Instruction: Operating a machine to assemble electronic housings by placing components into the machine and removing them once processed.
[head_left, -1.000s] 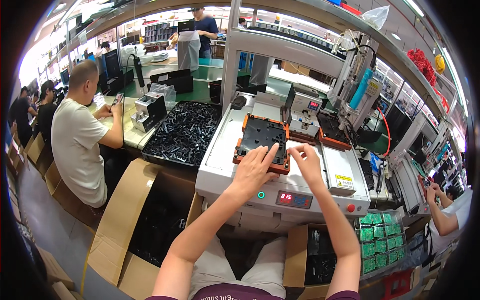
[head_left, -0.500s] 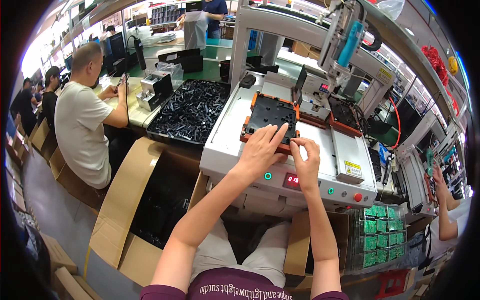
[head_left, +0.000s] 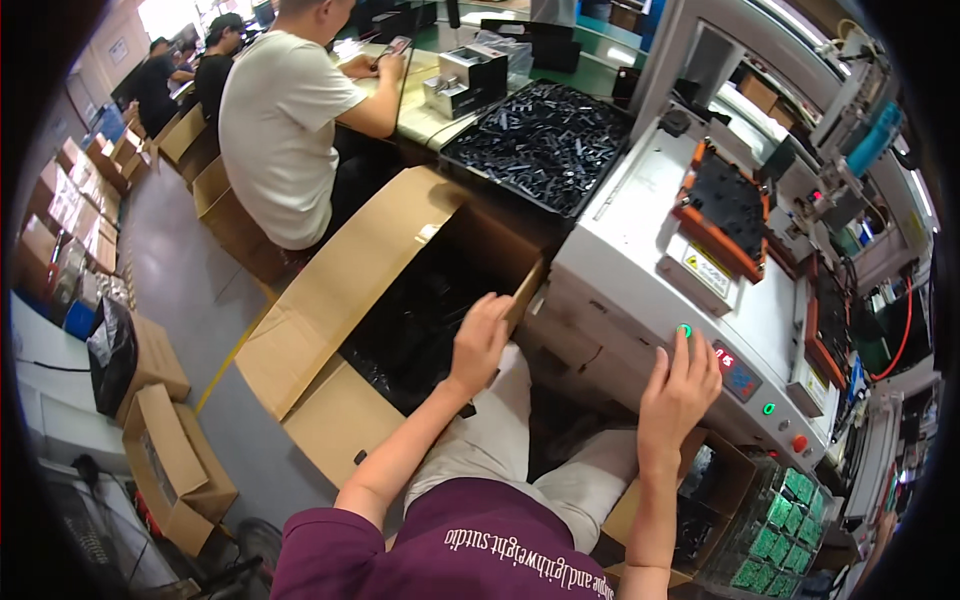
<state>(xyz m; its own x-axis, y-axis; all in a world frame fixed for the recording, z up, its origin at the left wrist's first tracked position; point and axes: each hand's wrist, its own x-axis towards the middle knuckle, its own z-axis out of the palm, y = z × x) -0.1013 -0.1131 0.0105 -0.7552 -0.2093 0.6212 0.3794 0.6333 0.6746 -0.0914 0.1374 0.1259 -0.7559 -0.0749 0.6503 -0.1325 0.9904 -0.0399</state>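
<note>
My right hand (head_left: 680,390) is at the front panel of a white bench machine (head_left: 620,280). Its fingers are stretched out, with a fingertip at the green-lit button (head_left: 684,331); touching or just short of it, I cannot tell. My left hand (head_left: 480,345) hovers by the near right edge of an open cardboard box (head_left: 320,290) lined with black plastic. Its fingers are loosely bent, and no held thing shows. On the machine, the orange-edged fixture (head_left: 725,205) carries a black moulded part, away from both hands.
A black tray of small dark pieces (head_left: 540,140) stands left of the machine. Beyond the box sits a co-worker in a pale shirt (head_left: 280,140). A red button (head_left: 799,442) is on the panel's right, and green circuit boards (head_left: 780,530) lie in clear trays below.
Both hands have left the fixture. My right hand came down to the green button, my left toward the cardboard box. The view has swung left, and the fixture sits apart from me.
</note>
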